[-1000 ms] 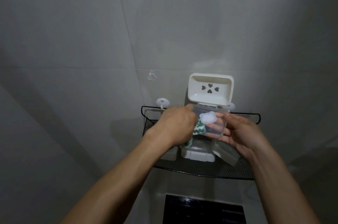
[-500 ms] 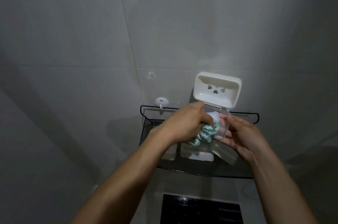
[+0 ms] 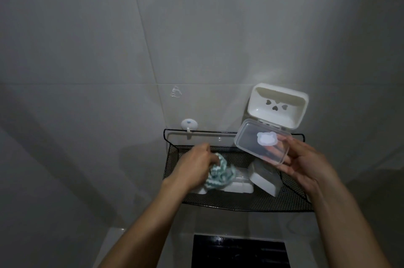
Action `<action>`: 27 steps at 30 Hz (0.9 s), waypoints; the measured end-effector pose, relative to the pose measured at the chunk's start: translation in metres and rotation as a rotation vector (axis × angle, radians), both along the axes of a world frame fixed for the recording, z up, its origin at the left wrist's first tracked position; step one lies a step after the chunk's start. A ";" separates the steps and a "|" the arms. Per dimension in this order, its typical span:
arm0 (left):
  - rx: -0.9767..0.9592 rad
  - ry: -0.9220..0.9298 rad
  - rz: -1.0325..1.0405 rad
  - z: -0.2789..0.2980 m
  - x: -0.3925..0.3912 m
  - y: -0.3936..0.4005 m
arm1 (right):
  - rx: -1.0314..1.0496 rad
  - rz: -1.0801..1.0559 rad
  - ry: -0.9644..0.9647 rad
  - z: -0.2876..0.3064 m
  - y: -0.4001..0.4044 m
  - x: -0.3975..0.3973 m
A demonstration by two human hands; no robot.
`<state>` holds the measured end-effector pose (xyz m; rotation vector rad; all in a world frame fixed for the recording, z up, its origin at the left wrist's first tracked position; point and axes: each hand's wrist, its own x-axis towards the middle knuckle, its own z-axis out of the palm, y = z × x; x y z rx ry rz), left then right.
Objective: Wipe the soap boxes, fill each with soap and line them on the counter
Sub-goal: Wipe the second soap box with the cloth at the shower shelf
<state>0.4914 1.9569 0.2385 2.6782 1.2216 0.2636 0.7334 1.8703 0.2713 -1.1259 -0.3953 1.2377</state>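
Wiping step: right hand point(image 3: 306, 165) pinches the clear rectangular plastic soap box point(image 3: 261, 144) at two o'clock; left hand point(image 3: 194, 165) clutches the green-white cloth point(image 3: 66, 173). Next, probably soap.

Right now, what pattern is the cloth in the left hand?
Green and white stripes on the cloth; head view.

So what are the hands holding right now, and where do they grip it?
The left hand grips a bunched green-and-white cloth at its top. The right hand holds the clear soap box by its right end.
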 end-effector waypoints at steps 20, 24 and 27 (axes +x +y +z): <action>-1.025 -1.376 0.302 0.033 0.016 -0.012 | 0.053 0.086 0.108 0.005 0.022 -0.065; -0.902 -1.331 0.338 0.042 -0.003 0.008 | 0.017 0.119 0.076 0.000 0.019 -0.068; -0.638 -1.175 0.356 0.056 -0.023 0.030 | 0.006 0.068 0.063 -0.001 0.015 -0.063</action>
